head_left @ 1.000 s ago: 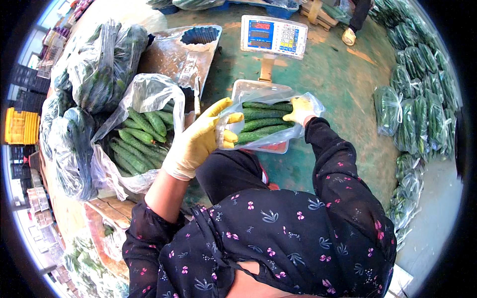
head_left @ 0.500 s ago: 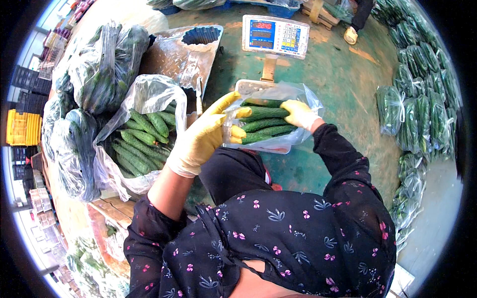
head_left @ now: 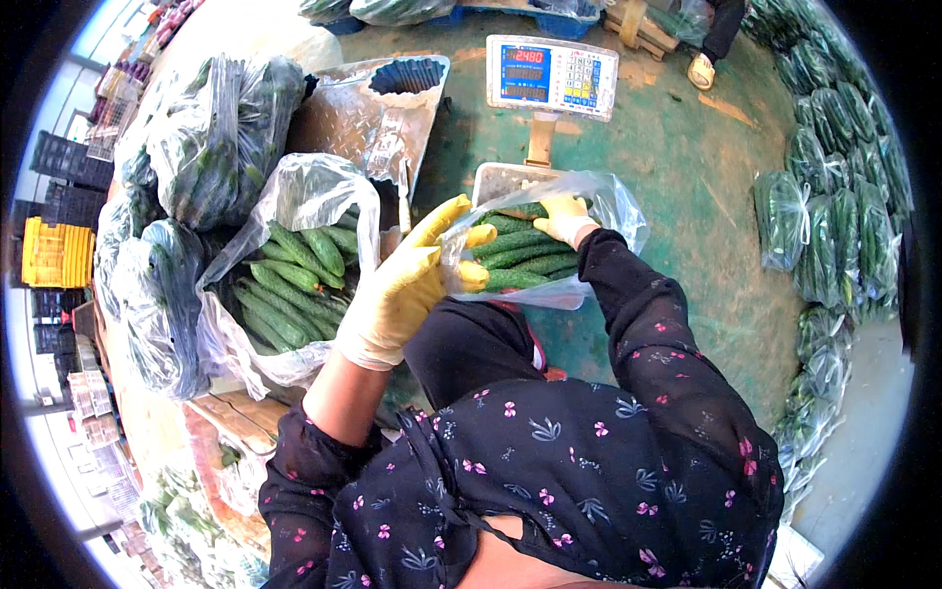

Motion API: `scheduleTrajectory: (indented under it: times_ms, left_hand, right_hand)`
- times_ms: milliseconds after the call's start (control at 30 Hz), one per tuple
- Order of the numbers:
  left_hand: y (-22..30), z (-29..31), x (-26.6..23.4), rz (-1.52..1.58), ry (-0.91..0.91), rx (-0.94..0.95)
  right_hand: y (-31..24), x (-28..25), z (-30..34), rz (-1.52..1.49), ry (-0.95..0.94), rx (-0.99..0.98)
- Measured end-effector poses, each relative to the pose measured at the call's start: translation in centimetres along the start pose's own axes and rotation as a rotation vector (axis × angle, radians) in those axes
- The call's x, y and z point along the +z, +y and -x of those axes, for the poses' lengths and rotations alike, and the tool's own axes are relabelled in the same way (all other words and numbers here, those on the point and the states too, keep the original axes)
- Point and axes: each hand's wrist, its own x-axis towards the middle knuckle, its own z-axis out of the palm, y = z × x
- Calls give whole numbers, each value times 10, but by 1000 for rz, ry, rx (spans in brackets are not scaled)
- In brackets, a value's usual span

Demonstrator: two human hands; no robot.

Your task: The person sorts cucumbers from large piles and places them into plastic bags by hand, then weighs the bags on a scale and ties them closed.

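A clear plastic bag (head_left: 620, 211) with several green cucumbers (head_left: 520, 257) in it lies on the pan of a digital scale (head_left: 510, 177). My left hand (head_left: 392, 299), in a yellow glove, grips the bag's left edge at the cucumbers' ends; its fingers are spread along the film, partly behind it. Also gloved in yellow, my right hand (head_left: 565, 218) reaches into the bag from the right. Its fingers are bent over the right end of the far cucumbers, and the fingertips are partly hidden. The cucumbers lie side by side, pointing left to right.
Left of me stands an open bag of cucumbers (head_left: 294, 285), with full tied bags (head_left: 221, 147) behind it. A brown-stained tray (head_left: 363, 123) and a knife (head_left: 403, 196) are near the scale's display (head_left: 551, 77). Bagged cucumbers (head_left: 834, 226) line the right; another person's foot (head_left: 701, 72) shows far off.
My right hand has moved left and farther away over the cucumbers. An added cucumber shows in the bag, and the scale's reading has changed. My left hand keeps its grip on the bag.
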Motion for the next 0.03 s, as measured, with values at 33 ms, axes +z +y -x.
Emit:
scheduleTrajectory:
  times_ms: [33]
  left_hand:
    - [-1,1,1,-13,13,-6]
  right_hand:
    - [1,7,-8,37,-12,1]
